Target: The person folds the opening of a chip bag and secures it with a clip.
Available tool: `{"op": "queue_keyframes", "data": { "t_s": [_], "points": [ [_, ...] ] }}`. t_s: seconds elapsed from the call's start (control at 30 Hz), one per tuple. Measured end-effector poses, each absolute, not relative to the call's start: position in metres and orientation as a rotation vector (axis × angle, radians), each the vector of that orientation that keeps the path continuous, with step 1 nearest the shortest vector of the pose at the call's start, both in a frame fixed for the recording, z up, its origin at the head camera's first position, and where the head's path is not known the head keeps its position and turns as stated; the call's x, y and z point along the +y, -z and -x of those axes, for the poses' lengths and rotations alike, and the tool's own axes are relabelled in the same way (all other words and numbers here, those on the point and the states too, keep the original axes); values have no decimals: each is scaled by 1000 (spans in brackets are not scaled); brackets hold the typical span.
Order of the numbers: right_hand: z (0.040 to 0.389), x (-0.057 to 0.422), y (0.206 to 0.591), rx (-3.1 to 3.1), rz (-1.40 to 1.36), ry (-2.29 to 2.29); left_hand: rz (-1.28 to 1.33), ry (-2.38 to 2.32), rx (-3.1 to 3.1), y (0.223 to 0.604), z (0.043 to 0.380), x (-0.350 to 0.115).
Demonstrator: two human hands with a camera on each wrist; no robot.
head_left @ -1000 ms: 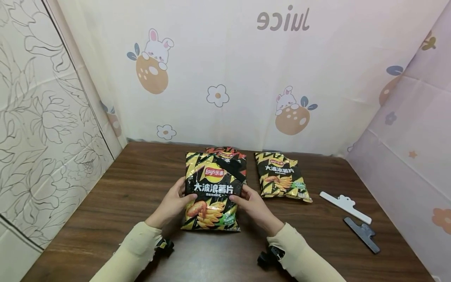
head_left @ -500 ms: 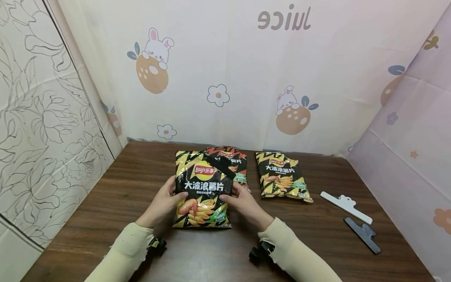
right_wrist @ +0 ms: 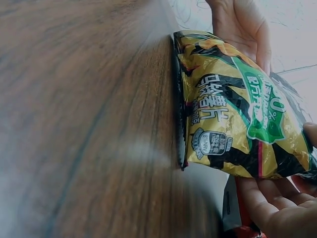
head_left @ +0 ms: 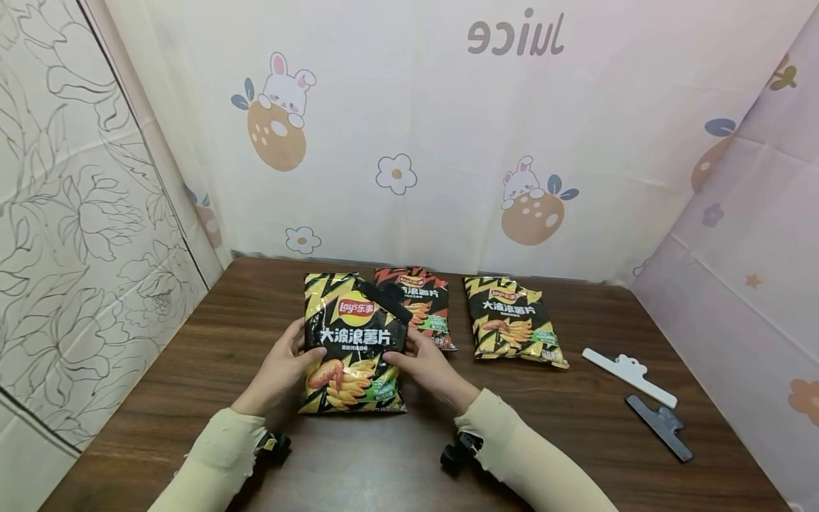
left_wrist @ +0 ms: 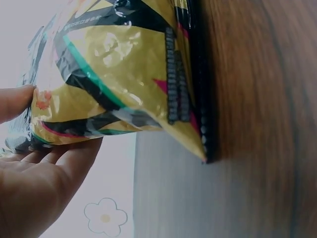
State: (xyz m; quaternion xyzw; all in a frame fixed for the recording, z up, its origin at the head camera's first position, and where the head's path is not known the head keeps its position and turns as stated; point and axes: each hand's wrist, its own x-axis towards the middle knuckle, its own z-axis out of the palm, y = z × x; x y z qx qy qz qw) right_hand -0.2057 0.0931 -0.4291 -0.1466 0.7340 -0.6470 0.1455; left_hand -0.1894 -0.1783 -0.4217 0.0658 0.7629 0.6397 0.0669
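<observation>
Both hands hold a yellow-and-black bag of potato chips point(head_left: 348, 387) upright between them, left of the table's middle. My left hand point(head_left: 278, 370) grips its left edge with the thumb on the front and the fingers behind. On the opposite edge my right hand point(head_left: 429, 363) grips in the same way. A black bag clip point(head_left: 384, 300) sits aslant across the bag's upper right corner. In the right wrist view the bottom seam of the chip bag point(right_wrist: 223, 109) is right at the tabletop. The fingers behind the bag are partly hidden.
A red-and-black chip bag point(head_left: 435, 306) stands just behind, partly covered by the held one. Farther right is another yellow-and-black chip bag point(head_left: 512, 320). A white bag clip point(head_left: 630, 373) and a dark grey bag clip point(head_left: 662, 427) lie near the right edge of the brown table point(head_left: 544, 441).
Both hands have carried the clipped chip bag to the left. More of the red bag behind it now shows. The other bag and the two loose clips have stayed in place.
</observation>
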Motion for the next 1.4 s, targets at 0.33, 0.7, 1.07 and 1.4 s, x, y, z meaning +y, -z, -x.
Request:
{"op": "queue_keyframes", "data": {
  "t_s": [0.33, 0.7, 1.07, 1.4],
  "points": [
    [212, 78, 430, 2052, 429, 1823, -115, -1919, 2344, 420, 191, -193],
    [219, 62, 430, 1993, 418, 1839, -101, -1937, 2369, 420, 195, -207],
    [227, 44, 427, 2019, 343, 1873, -122, -1952, 2382, 422, 203, -220],
    [231, 32, 426, 2013, 358, 1927, -61, -1971, 2375, 421, 212, -228]
  ]
}}
